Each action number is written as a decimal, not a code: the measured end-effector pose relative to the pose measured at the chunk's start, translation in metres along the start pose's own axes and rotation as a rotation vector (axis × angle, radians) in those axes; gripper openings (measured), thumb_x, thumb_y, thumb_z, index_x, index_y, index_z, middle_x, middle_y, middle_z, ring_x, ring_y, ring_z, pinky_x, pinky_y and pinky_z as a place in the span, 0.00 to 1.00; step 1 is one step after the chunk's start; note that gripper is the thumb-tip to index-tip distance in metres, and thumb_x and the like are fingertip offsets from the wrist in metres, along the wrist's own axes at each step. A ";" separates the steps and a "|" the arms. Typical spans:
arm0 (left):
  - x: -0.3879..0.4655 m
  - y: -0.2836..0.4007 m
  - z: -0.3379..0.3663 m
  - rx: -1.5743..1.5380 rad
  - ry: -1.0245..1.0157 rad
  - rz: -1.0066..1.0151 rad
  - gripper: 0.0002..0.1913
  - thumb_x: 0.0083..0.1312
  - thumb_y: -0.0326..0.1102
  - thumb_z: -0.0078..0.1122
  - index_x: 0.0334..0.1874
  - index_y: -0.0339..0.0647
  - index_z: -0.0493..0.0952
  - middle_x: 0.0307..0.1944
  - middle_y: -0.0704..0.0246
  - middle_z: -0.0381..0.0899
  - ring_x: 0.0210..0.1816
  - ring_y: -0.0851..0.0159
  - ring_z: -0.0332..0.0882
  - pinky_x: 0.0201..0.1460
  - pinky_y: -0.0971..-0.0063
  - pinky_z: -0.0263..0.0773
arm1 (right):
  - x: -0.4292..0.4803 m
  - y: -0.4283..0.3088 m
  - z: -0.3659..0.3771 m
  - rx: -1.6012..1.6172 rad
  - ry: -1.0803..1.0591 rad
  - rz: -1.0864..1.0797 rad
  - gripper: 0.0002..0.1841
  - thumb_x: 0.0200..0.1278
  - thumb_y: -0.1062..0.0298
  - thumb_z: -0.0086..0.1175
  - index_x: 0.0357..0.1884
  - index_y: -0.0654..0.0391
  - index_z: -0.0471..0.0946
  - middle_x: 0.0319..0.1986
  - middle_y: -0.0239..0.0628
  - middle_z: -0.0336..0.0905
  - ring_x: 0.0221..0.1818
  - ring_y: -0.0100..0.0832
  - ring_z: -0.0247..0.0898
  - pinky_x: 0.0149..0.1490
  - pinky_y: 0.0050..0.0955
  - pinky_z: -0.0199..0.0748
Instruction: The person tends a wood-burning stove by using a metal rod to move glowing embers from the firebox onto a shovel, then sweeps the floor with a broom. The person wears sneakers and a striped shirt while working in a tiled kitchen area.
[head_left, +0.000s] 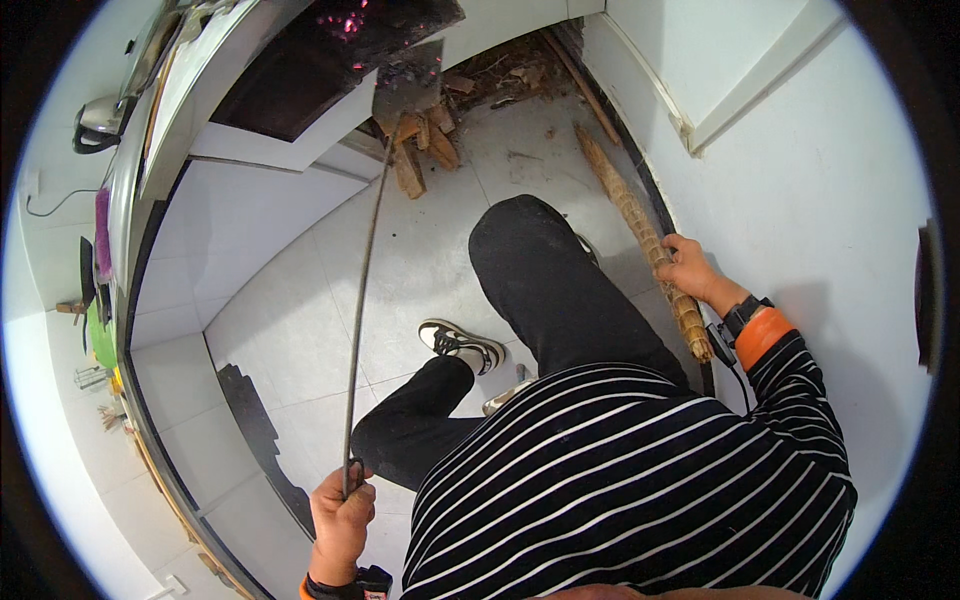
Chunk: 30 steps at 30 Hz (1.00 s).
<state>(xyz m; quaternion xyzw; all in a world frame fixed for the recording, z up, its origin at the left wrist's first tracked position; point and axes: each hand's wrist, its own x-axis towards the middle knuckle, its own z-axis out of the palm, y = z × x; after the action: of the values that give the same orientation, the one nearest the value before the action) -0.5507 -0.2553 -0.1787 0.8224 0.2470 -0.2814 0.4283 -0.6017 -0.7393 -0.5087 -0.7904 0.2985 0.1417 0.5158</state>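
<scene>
My left hand (343, 514) grips the looped end of a long thin metal rod (364, 277). The rod's far end reaches up to pieces of split firewood (409, 169) beside a dark metal plate (409, 82) at the stove opening. In my right hand (686, 266) is a long, pale brown dried stalk with ringed joints (634, 210), its near end by my wrist and its frayed far end pointing away over the floor. What the rod's far tip touches cannot be made out.
A white wall (810, 187) rises close on my right. Wood scraps and debris (517, 71) lie at the far corner, near a thin stick (581, 86). A counter with an electric kettle (101, 124) runs along the left. My shoe (461, 346) stands on the tiled floor (292, 277).
</scene>
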 end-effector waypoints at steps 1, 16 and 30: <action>0.001 0.012 0.002 -0.019 -0.024 0.017 0.07 0.60 0.24 0.52 0.39 0.29 0.73 0.17 0.77 0.65 0.15 0.80 0.58 0.17 0.84 0.52 | 0.000 -0.001 0.000 0.025 -0.009 0.013 0.29 0.38 0.69 0.67 0.47 0.69 0.72 0.24 0.45 0.75 0.26 0.36 0.72 0.32 0.35 0.71; 0.017 0.103 0.044 -0.534 -0.505 0.168 0.12 0.62 0.28 0.48 0.42 0.24 0.72 0.15 0.73 0.58 0.11 0.77 0.51 0.15 0.79 0.47 | -0.012 -0.034 0.008 0.554 0.068 0.222 0.33 0.45 0.77 0.60 0.58 0.74 0.67 0.27 0.45 0.78 0.22 0.34 0.75 0.28 0.31 0.73; -0.009 0.025 0.022 -0.234 -0.223 0.066 0.08 0.64 0.23 0.48 0.43 0.27 0.71 0.19 0.74 0.63 0.15 0.77 0.56 0.16 0.82 0.51 | -0.025 -0.058 0.006 0.416 -0.042 -0.032 0.31 0.45 0.76 0.60 0.56 0.73 0.70 0.28 0.45 0.79 0.26 0.31 0.75 0.32 0.29 0.73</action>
<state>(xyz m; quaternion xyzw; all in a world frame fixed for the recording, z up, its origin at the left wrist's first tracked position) -0.5464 -0.2882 -0.1692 0.7384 0.2017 -0.3260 0.5549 -0.5849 -0.7089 -0.4560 -0.6685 0.2980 0.0854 0.6760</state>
